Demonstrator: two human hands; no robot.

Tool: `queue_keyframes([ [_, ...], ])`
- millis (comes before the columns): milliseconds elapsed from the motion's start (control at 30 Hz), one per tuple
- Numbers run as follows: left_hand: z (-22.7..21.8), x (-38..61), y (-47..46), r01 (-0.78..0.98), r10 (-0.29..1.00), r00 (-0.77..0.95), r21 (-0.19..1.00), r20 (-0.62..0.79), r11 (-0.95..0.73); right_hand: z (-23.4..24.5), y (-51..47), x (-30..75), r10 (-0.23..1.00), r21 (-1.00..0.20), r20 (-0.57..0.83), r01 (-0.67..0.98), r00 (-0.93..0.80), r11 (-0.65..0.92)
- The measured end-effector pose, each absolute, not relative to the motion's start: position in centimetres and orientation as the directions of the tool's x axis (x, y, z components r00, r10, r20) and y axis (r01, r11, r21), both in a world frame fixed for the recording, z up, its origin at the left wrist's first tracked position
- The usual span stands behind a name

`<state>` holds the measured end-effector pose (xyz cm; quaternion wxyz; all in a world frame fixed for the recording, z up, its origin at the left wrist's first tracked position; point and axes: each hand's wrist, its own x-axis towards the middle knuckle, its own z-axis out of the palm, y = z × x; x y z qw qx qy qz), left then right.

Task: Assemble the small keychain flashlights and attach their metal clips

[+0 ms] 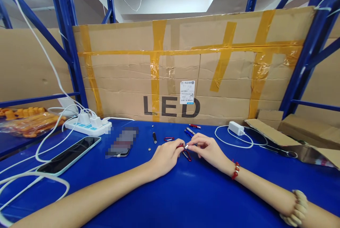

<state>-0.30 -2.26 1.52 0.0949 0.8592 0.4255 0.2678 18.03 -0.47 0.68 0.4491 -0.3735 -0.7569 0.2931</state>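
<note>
My left hand (pixel 166 155) is closed, its thumb and fingers pinching a small red tube (pixel 180 145). Against the tube's end, my right hand (pixel 208 149) pinches a small silver piece (pixel 186 146); whether the two are joined is too small to tell. A red carabiner (pixel 187 156) hangs or lies just below the fingertips. Behind my left hand lie another red carabiner (pixel 169 139), a black pen-shaped tube (pixel 154 138) and a tiny round metal piece (pixel 149 149). Beyond my right hand are blue (pixel 188 133), silver (pixel 191 131) and red (pixel 194 126) tubes.
On the blue table (pixel 183 199), a phone (pixel 70 155), a blurred-out device (pixel 123 143) and a power strip (pixel 87 127) with white cables stand left. To the right are a white charger (pixel 236 128), scissors (pixel 288 153) and an open carton (pixel 305 132). A cardboard sheet (pixel 127 79) closes the back.
</note>
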Motion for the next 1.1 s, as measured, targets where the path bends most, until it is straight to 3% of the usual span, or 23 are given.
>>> queue_keyframes([
  [367, 1.3, -0.3, -1.8, 0.664, 0.800, 0.491, 0.445, 0.345, -0.600, 0.5, -0.7, 17.9, 0.790, -0.687, 0.495, 0.393, -0.362, 0.611],
  [667, 1.5, -0.3, -2.0, 0.683, 0.798, 0.496, 0.413, 0.343, -0.602, 0.9, -1.5, 17.7, 0.732, -0.608, 0.555, 0.407, -0.396, 0.682],
  [1100, 1.3, -0.6, -2.2, 0.674, 0.782, 0.506, 0.399, 0.364, -0.622, 0.6, -1.4, 17.6, 0.810, -0.695, 0.480, 0.418, -0.337, 0.586],
])
